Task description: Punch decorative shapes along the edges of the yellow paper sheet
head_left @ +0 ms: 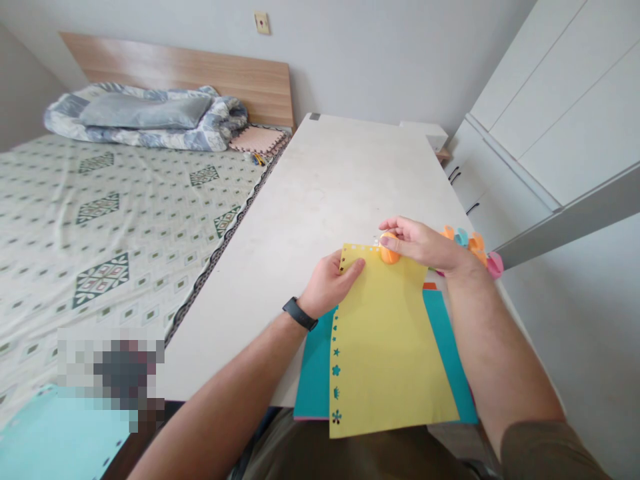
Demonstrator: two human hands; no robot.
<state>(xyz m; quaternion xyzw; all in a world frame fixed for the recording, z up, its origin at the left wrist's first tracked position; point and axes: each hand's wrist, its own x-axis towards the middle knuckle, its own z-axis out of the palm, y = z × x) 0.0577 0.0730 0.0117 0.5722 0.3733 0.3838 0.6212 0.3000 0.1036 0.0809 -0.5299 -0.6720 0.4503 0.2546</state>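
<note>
A yellow sheet of paper [387,340] lies over teal paper [313,363] at the near end of the table. Small shapes, among them stars, a flower and a crown, are cut out along its left edge, and holes run along part of its top edge. My left hand [334,280] pinches the sheet's upper left edge, thumb on top. My right hand [417,243] is closed around an orange craft punch [389,248] set on the top edge. Several more punches [477,250] in orange, blue and pink sit to the right, partly behind my right forearm.
The white table [350,173] stretches away toward the wall. On the left is a bed with a patterned sheet [150,200] and a folded quilt [205,123]. Light blue punched paper [65,430] lies at lower left by a blurred patch. White cabinets [540,100] stand at right.
</note>
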